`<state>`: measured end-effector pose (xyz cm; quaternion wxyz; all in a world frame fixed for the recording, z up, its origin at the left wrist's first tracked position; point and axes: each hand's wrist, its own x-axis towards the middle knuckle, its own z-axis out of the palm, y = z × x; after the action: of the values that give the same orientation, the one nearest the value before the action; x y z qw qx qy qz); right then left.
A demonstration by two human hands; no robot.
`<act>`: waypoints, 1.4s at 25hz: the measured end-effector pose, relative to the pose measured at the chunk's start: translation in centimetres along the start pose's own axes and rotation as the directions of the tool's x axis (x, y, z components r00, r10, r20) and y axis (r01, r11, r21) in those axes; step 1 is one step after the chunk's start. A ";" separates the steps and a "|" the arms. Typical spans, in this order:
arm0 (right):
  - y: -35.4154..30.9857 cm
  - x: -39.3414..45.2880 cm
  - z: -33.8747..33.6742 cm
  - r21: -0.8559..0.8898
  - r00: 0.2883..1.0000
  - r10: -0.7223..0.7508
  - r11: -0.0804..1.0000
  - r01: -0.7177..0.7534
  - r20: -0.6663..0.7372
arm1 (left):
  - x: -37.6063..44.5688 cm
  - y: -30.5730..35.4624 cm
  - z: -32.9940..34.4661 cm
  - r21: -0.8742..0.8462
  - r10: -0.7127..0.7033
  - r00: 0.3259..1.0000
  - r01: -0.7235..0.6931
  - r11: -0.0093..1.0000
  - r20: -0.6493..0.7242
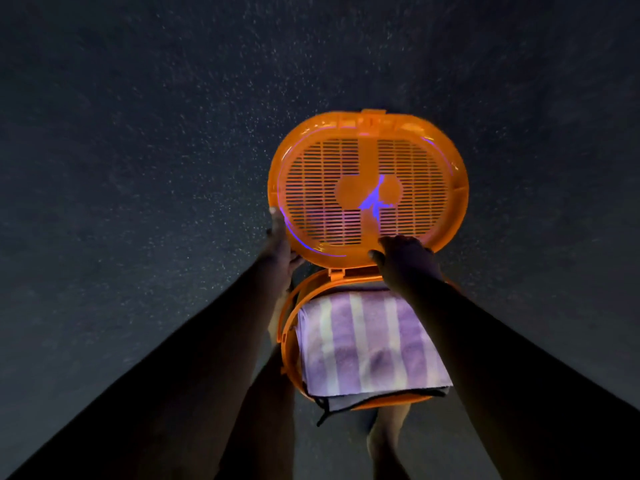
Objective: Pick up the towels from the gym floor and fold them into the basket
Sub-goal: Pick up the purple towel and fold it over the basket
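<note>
Hands: left grip (282,247) and right grip (405,252) clamping lid (367,188) edge; risking pinching striped towel (370,341) overhanging basket (291,327) rim.

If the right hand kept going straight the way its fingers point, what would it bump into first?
The right hand already rests on the near edge of the orange lid, fingers pointing up and left across it. Going on, it would likely slide over the lid's slotted grille first; depth is hard to judge.
</note>
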<state>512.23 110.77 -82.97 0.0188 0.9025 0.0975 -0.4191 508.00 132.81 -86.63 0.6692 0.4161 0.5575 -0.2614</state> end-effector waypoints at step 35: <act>3.4 -25.6 29.1 0.868 0.867 0.143 -0.230 -0.439 0.477 | -9.8 -32.4 0.4 0.756 0.510 0.590 -0.299 -0.582 0.626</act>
<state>474.81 99.94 -82.51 -0.5535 0.5486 -0.4699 -0.4146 479.50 114.58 -85.73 0.0615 0.9697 -0.0893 -0.2187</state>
